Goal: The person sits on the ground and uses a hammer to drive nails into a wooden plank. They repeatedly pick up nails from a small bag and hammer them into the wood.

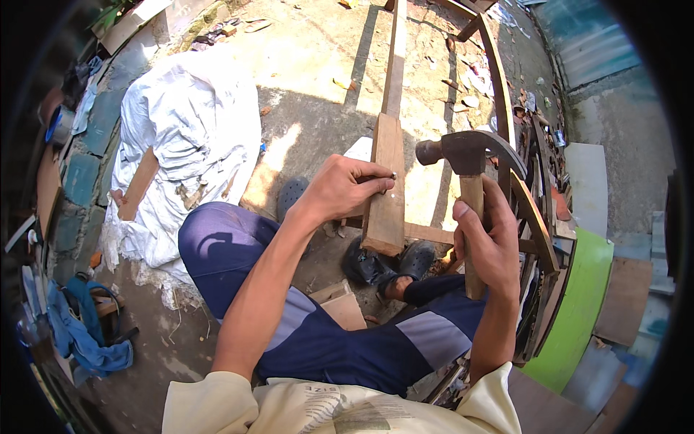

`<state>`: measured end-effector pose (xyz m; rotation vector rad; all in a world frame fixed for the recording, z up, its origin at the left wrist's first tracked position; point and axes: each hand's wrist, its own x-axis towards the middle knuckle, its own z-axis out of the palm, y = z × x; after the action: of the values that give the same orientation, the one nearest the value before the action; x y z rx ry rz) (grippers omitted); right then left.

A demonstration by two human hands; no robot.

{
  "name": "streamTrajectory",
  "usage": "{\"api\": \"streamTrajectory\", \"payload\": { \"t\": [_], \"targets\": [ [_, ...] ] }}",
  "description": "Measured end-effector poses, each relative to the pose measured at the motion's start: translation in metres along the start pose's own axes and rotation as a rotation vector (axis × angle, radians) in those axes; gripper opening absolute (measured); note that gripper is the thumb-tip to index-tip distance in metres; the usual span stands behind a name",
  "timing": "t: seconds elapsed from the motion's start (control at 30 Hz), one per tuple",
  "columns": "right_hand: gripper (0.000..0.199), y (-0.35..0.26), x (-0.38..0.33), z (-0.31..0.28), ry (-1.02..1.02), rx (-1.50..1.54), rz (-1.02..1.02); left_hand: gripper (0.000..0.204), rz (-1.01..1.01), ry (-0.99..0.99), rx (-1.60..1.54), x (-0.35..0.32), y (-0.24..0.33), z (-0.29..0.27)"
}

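My right hand (490, 235) is wrapped round the wooden handle of a claw hammer (470, 153). Its dark metal head is raised to the right of a wooden block (387, 195), apart from it, with the striking face pointing left. Over the block, the thumb and forefinger of my left hand (345, 184) pinch a small nail, whose pale tip end shows at the fingertips. A small whitish spot marks the wood just below those fingers. The block lies on a long wooden rail (395, 79) that runs away from me.
Wooden frame pieces (495, 79) stand at the far right. A crumpled white sheet (191, 108) with a wood offcut (139, 184) covers ground at left. Blue cloth (87, 325) lies lower left. Scrap boards and a green panel (575, 304) are stacked at right. Dark clogs (417, 259) sit below the block.
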<state>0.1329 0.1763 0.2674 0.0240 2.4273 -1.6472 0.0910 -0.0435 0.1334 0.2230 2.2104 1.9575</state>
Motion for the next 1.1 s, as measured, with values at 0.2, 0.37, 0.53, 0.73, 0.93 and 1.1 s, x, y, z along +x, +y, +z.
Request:
{"api": "streamTrajectory", "payload": {
  "t": [0.2,0.37,0.53,0.73,0.93,1.1],
  "targets": [
    [0.046,0.01,0.002,0.005,-0.044,-0.041,0.051,0.024,0.025,0.018,-0.014,-0.001,-0.001,0.0],
    [0.046,0.004,0.005,0.006,-0.042,-0.144,0.005,0.025,0.016,0.018,-0.05,-0.004,0.001,0.001],
    [0.044,-0.009,0.006,0.008,0.032,-0.092,-0.094,0.025,0.028,0.026,0.024,-0.005,-0.001,0.002],
    [0.045,-0.012,0.007,0.003,-0.116,-0.446,-0.036,0.024,0.026,0.018,0.068,-0.003,-0.001,0.001],
    [0.044,-0.01,0.003,0.005,0.027,-0.343,-0.184,0.023,0.041,0.029,0.064,-0.006,-0.001,0.002],
    [0.044,-0.009,0.003,0.006,-0.135,-0.48,-0.143,0.022,0.073,0.045,0.074,-0.003,0.004,0.001]
  ]
}}
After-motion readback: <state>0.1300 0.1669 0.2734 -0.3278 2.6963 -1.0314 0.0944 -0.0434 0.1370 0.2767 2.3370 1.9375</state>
